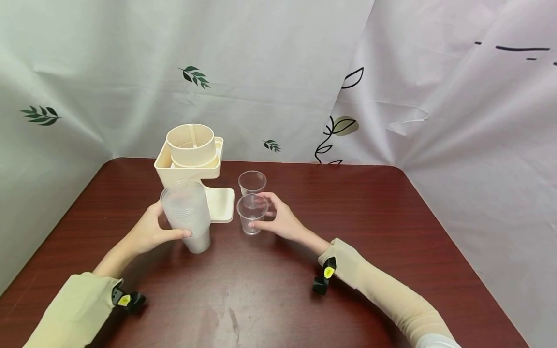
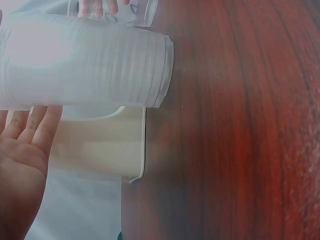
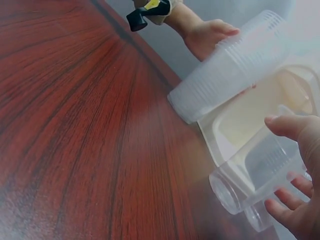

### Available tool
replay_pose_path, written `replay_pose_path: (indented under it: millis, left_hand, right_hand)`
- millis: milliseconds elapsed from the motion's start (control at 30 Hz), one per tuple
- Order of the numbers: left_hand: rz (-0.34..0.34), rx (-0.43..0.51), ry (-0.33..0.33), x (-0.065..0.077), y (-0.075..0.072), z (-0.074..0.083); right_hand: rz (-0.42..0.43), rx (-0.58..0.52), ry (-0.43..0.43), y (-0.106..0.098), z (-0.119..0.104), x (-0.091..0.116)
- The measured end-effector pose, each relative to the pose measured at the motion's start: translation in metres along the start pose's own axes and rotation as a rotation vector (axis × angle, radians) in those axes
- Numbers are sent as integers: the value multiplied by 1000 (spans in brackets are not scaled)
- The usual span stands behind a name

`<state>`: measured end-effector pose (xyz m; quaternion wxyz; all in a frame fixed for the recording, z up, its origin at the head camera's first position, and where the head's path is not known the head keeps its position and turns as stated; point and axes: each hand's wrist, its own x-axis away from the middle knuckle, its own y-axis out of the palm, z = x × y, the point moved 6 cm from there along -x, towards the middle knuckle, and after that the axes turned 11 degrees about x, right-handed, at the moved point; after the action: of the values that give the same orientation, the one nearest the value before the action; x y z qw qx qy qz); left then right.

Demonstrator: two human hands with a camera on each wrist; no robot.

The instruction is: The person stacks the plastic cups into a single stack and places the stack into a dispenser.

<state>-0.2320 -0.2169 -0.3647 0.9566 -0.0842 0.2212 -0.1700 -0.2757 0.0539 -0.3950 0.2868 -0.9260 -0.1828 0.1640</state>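
Note:
A tall stack of nested clear plastic cups [image 1: 188, 212] is in my left hand [image 1: 150, 229], with thumb and fingers round its sides. In the left wrist view the stack [image 2: 90, 62] lies across the frame, and the palm [image 2: 22, 170] shows below it. My right hand [image 1: 283, 220] holds a single clear plastic cup [image 1: 251, 217] between thumb and fingers. Just behind that one stands a second clear cup [image 1: 252, 180], partly hidden by it. In the right wrist view the held cup [image 3: 240, 185] appears between the thumb [image 3: 285, 126] and the fingertips.
Behind the stack stands a cream-coloured plastic stand [image 1: 187, 169] with a round holder [image 1: 191, 145] on top and a flat base [image 1: 221, 205]. The dark red wooden table [image 1: 348, 208] meets white printed curtains [image 1: 270, 96] at its back and sides.

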Motion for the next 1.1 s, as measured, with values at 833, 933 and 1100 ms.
replay_pose_path:
  millis: [833, 933, 1100]
  left_hand:
    - [-5, 27, -3, 0, 1, 1]
    - [-4, 26, -4, 0, 1, 1]
    - [-4, 27, -3, 0, 1, 0]
  right_hand:
    - [19, -11, -44, -5, -19, 6]
    - [22, -18, -50, -6, -24, 7]
    - [46, -18, -53, -8, -32, 7]
